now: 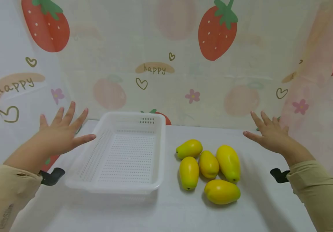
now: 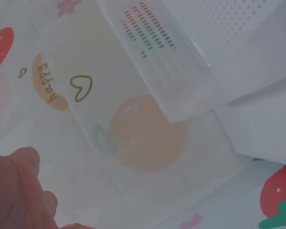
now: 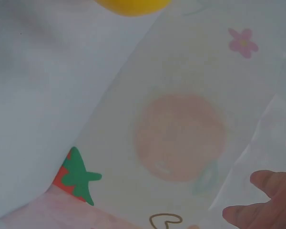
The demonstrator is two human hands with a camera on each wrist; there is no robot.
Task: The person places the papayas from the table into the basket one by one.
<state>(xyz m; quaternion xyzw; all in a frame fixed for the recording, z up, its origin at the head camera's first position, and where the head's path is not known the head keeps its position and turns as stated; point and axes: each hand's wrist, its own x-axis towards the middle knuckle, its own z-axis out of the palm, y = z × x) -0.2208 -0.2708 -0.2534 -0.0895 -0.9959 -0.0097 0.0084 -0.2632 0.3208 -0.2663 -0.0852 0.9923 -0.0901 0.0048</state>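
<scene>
My left hand (image 1: 57, 135) hovers with fingers spread beside the left wall of a white plastic basket (image 1: 161, 151); it holds nothing. On the far side, my right hand (image 1: 271, 133) is also raised, fingers apart, holding nothing. Between the hands, right of the basket, several yellow mangoes (image 1: 208, 164) with greenish tips lie in a loose group. One mango (image 1: 222, 192) lies on its side nearest the front. In the left wrist view the basket's slotted end (image 2: 157, 62) shows. The right wrist view catches only the edge of a yellow mango (image 3: 133, 5).
A white table surface (image 1: 184, 216) lies under everything. Behind it hangs a pale sheet (image 1: 181, 80) printed with strawberries, hearts and "happy"; it also covers both sides. Black straps (image 1: 52, 176) sit at the wrists.
</scene>
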